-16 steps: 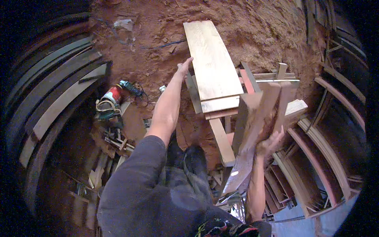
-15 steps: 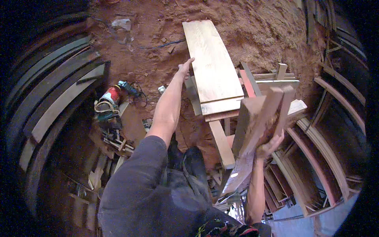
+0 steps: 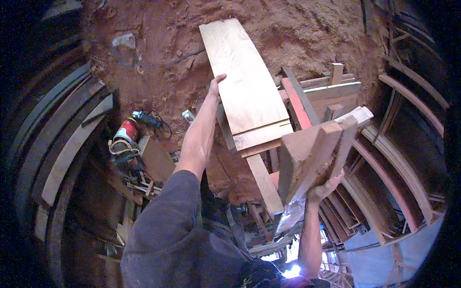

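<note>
A long pale wooden board lies across a wooden stand, its far end reaching over the dirt floor. Its left edge is in the grip of my left hand, thumb on top and the other fingers hidden beneath. At the near end, a pale strip is marked off by a dark line. To the right, my right hand is wrapped against the side of a thick, dusty brown wooden piece, which stands tilted beside the board. Part of its grip is hidden by the wood.
A red and teal power tool rests at the left, with a cord beside it. Stacked planks line the left side, and more timber lines the right. Beyond the brown piece are red and grey stand rails. Sawdust covers the far ground.
The whole view has shifted a little, and the pale board now appears farther left. The brown piece sits slightly lower at its top. Both hands keep their hold.
</note>
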{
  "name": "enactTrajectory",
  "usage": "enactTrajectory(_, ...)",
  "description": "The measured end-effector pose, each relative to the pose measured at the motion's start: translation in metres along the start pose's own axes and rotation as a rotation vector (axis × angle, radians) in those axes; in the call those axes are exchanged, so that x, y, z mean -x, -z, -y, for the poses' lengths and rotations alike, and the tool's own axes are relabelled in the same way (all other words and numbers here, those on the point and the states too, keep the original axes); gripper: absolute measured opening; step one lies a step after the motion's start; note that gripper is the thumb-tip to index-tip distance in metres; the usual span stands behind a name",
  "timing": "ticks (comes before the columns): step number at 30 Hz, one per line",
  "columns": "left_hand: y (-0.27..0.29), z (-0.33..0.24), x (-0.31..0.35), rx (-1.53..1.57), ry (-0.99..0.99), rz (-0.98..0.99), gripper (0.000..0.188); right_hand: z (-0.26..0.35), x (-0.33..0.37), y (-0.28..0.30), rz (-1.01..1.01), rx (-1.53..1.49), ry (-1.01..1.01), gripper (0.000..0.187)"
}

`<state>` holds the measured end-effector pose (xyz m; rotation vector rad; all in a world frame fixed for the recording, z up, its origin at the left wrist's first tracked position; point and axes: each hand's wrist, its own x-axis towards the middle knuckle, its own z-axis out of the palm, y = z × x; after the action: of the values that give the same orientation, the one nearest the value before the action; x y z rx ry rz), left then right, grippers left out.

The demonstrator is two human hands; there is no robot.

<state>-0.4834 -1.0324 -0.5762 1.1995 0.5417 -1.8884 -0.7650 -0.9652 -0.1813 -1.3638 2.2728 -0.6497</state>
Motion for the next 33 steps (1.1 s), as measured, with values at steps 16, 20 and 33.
enactTrajectory(16,-0.084,-0.145,0.089,-0.636,-0.51,-0.556,0.059,0.028,-0.002,0.012,0.036,0.04,0.046,0.064)
enactTrajectory(20,-0.072,-0.212,0.19,-0.799,-0.564,-0.603,0.07,0.03,-0.004,0.014,0.057,0.08,0.048,0.061)
enactTrajectory(33,-0.085,-0.206,0.608,-1.112,-1.008,-0.473,0.074,0.11,0.034,0.041,0.256,-0.321,0.219,0.064)
